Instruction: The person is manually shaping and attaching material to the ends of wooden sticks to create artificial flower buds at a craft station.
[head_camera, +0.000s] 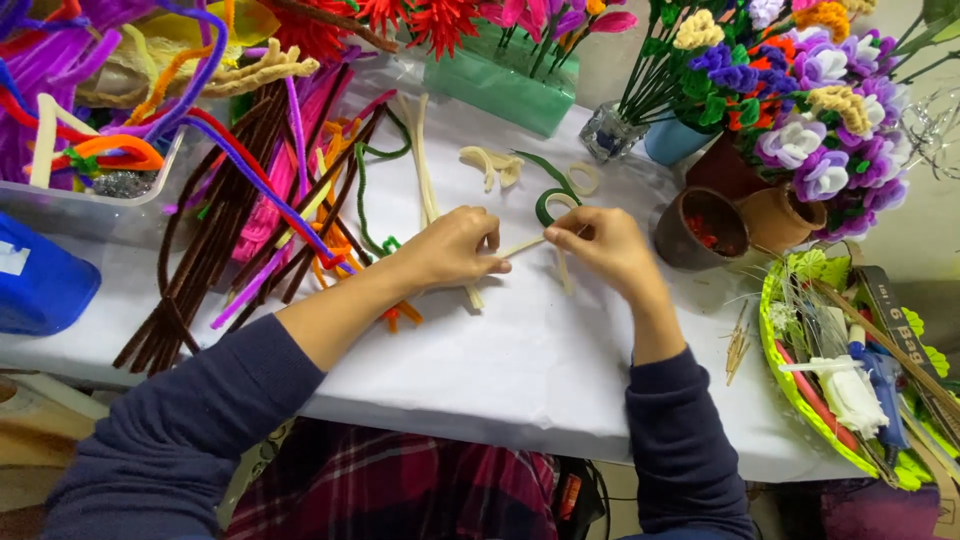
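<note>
My left hand and my right hand meet over the white table, both pinching a cream pipe cleaner stretched between them. The right fingers grip its end beside a dark green curled pipe cleaner. More cream stems lie under and behind the left hand. A folded cream piece rests a little farther back.
A heap of brown, pink, orange and purple pipe cleaners fills the left. A clear bin and blue box stand far left. Clay pots, a pipe-cleaner bouquet, green foam block and a yellow-green tool basket sit right.
</note>
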